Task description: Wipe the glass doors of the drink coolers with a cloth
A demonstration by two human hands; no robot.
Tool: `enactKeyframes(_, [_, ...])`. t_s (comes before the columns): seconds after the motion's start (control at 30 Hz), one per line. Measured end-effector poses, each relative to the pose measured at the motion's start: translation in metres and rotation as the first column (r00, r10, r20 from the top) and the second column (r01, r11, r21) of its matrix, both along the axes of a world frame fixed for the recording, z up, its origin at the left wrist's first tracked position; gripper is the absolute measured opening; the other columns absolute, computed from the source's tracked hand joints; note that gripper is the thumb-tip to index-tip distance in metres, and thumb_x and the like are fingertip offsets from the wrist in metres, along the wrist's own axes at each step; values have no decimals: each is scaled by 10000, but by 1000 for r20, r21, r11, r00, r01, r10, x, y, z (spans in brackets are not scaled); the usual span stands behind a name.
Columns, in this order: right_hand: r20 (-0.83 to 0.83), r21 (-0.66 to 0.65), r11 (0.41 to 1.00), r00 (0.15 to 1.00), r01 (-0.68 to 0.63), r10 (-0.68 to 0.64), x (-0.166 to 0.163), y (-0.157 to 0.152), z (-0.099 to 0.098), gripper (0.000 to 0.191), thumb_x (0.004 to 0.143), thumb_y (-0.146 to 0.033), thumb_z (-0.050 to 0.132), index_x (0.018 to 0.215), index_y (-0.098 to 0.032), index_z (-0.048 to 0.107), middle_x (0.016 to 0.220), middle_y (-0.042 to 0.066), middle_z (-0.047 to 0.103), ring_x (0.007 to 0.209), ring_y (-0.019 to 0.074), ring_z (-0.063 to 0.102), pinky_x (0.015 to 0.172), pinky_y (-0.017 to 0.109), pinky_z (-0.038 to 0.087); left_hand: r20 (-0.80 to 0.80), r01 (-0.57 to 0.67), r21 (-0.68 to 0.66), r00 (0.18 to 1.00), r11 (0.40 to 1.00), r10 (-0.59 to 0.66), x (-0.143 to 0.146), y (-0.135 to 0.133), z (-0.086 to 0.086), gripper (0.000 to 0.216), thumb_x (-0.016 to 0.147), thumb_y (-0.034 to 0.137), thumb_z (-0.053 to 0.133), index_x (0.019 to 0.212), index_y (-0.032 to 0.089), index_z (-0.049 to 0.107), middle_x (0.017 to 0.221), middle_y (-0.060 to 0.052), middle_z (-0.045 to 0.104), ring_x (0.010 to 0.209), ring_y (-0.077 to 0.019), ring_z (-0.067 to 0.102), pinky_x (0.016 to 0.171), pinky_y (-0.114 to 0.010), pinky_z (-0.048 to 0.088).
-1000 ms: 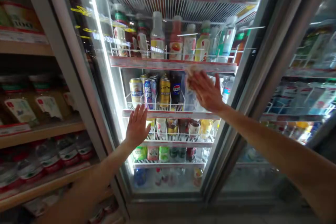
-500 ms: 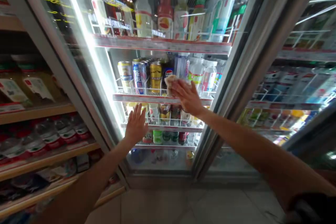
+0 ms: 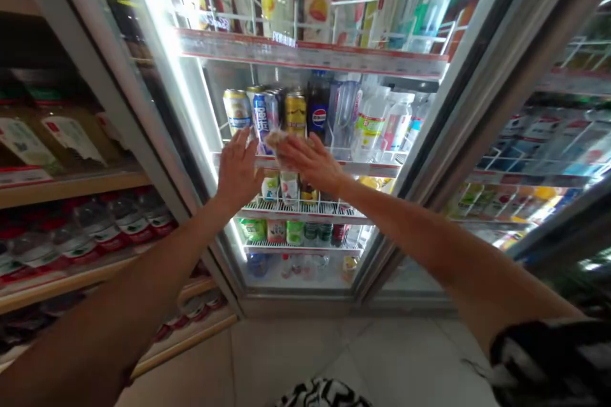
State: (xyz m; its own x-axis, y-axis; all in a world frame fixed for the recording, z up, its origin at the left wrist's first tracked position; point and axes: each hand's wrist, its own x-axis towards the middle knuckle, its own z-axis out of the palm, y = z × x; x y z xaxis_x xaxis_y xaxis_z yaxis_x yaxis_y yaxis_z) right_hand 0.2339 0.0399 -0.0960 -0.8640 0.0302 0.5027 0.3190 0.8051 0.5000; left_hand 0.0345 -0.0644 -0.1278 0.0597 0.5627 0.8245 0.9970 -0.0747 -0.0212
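Near the centre of view, right hand with fingers nearly straight, holding a pale cloth beneath them. Bunched edge of cloth showing past the fingertips, at 10 o'clock from the knuckles; rest covered and a little blurred. At 9 o'clock, just beside the cloth but apart from it, left hand, bare and open, fingers toward 12 o'clock, palm toward the glass; contact there hard to confirm.

Behind the glass, in bright light: cans just above the cloth, between 10 and 1 o'clock; dark cola bottle near 1 o'clock from right hand; tall bottles on the shelf at 12 o'clock. Wooden shelves out at 9 o'clock, tiled floor at 6 o'clock.

By the look of it, partway through wiping the glass: cloth in place, apparently pressed to the pane, not put down. No visible line between wiped and unwiped, so impossible to tell how much is done. Plenty of glass above and below the cloth, perhaps left to cover, perhaps finished.
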Motion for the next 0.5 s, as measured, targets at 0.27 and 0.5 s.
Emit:
enactKeyframes(0.27, [-206,23,999,978,48,-42,-56,-19,-6,531,905,-127,308,1429,-195,254,1499,44,267,1410,229,120,1138,565,67,44,166,122,984,979,-172,-18,-9,-6,529,846,273,408,1343,120,311,1451,-159,302,1373,-245,229,1112,-468,248])
enactKeyframes(0.5, [-224,255,965,967,-58,117,-87,-7,43,497,890,-187,395,1384,-226,364,1419,48,418,1364,222,271,1150,498,90,170,276,430,910,859,-378,1,30,47,558,908,307,350,1422,200,164,1494,-133,222,1396,-221,165,1115,-437,288])
